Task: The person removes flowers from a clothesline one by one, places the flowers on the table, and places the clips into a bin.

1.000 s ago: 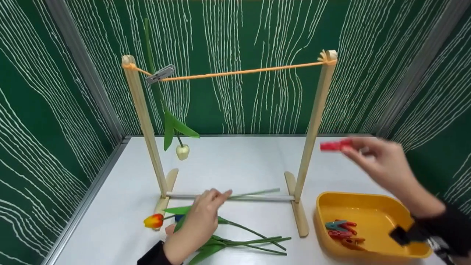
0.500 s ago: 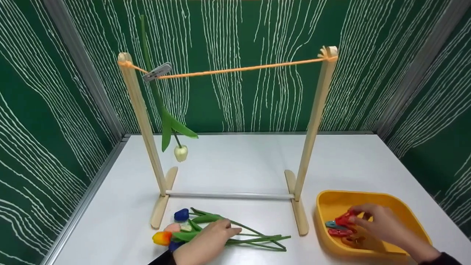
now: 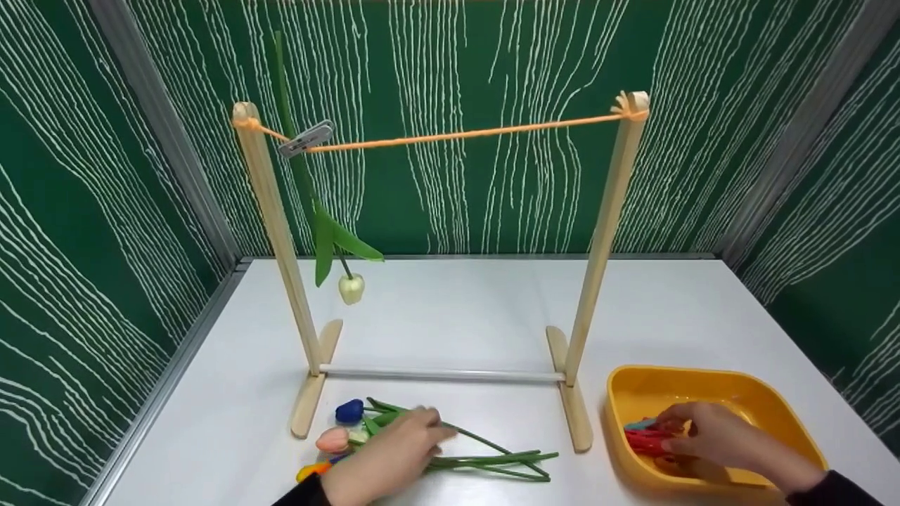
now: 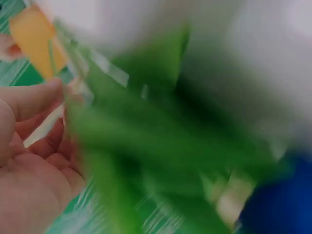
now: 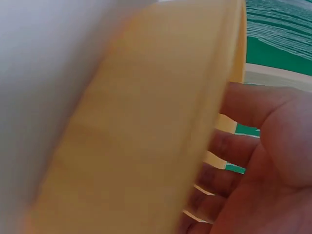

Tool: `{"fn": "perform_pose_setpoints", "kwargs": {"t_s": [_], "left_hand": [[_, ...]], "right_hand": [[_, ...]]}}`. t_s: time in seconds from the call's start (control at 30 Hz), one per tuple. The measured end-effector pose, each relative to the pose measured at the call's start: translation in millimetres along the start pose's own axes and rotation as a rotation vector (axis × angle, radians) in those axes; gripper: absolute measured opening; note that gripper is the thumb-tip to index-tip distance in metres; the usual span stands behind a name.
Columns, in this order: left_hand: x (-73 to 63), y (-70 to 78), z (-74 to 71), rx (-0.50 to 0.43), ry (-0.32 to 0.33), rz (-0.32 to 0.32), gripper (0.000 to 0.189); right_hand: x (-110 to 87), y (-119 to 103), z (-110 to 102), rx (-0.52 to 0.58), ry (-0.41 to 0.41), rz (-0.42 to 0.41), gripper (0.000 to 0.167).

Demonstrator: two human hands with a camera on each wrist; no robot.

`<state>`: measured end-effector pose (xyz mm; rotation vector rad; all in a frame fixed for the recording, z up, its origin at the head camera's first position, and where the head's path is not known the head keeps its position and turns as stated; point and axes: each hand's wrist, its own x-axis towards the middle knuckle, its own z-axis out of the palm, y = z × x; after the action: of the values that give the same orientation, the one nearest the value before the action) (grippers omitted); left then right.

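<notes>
Over a bundle of artificial tulips on the table, my left hand point(image 3: 397, 450) pinches a green stem between thumb and fingers. The orange-yellow tulip point(image 3: 311, 471) lies by that wrist, with a blue tulip point(image 3: 349, 412) and a pink tulip point(image 3: 332, 440) nearby. Blurred leaves point(image 4: 146, 131) fill the left wrist view. Inside the yellow tub point(image 3: 787, 436), my right hand point(image 3: 724, 436) has its thumb and fingers around a red clothespin point(image 3: 650, 441), among other clothespins. The tub's wall hides its fingertips in the right wrist view.
A wooden frame point(image 3: 605, 246) stands across the middle, with an orange cord point(image 3: 457, 133) strung between its posts. A grey clothespin point(image 3: 306, 139) on the cord holds a white tulip point(image 3: 351, 288) head down. A rod point(image 3: 443, 374) joins the frame's feet.
My left hand has come down toward me with the orange-yellow tulip onto the bundle. The right hand has carried the red clothespin from the air down into the tub.
</notes>
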<state>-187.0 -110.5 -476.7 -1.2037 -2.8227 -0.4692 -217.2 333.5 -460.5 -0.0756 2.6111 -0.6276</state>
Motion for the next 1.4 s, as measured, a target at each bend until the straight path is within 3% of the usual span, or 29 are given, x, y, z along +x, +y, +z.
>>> {"fn": "perform_pose_setpoints", "kwargs": {"t_s": [0.07, 0.13, 0.3, 0.37, 0.47, 0.53, 0.63, 0.73, 0.87, 0.97, 1.2, 1.4], "left_hand": [[2.3, -4.0, -14.4, 0.047, 0.175, 0.008, 0.029], [5.5, -9.2, -33.1, 0.078, 0.382, -0.008, 0.032], [14.8, -24.8, -91.4, 0.051, 0.931, -0.082, 0.036], [18.6, -29.6, -114.5, 0.012, 1.097, -0.119, 0.034], [24.3, -35.1, -143.7, -0.054, 1.247, -0.175, 0.032], [28.7, -37.9, -158.6, -0.091, 1.28, -0.22, 0.037], [38.6, -41.9, -175.4, -0.156, 1.279, -0.278, 0.048], [49.3, -46.1, -186.6, -0.212, 1.268, -0.328, 0.057], [58.4, -51.7, -194.5, -0.264, 1.273, -0.349, 0.052], [60.9, -55.5, -195.0, -0.278, 1.272, -0.352, 0.044], [60.8, -62.0, -191.8, -0.244, 1.277, -0.361, 0.034], [59.2, -62.2, -192.2, -0.232, 1.308, -0.368, 0.033]], "right_hand": [[-4.9, -12.7, -11.1, -0.039, 0.036, -0.086, 0.047], [-11.3, -30.5, -26.2, -0.087, 0.106, -0.231, 0.042], [-33.8, -105.5, -69.5, -0.216, 0.4, -0.583, 0.026], [-40.9, -143.0, -86.1, -0.24, 0.519, -0.739, 0.024], [-45.9, -196.8, -107.6, -0.261, 0.686, -0.991, 0.025], [-45.1, -229.9, -120.1, -0.236, 0.782, -1.136, 0.026], [-42.8, -275.2, -136.0, -0.142, 0.857, -1.199, 0.028], [-38.7, -318.2, -148.2, -0.069, 0.847, -1.127, 0.032], [-35.3, -372.7, -156.2, -0.133, 0.789, -0.947, 0.04], [-33.6, -406.1, -156.6, -0.157, 0.723, -0.868, 0.046], [-20.4, -446.8, -141.7, -0.113, 0.5, -0.754, 0.064], [-2.6, -453.3, -120.9, 0.036, 0.481, -0.81, 0.04]]}}
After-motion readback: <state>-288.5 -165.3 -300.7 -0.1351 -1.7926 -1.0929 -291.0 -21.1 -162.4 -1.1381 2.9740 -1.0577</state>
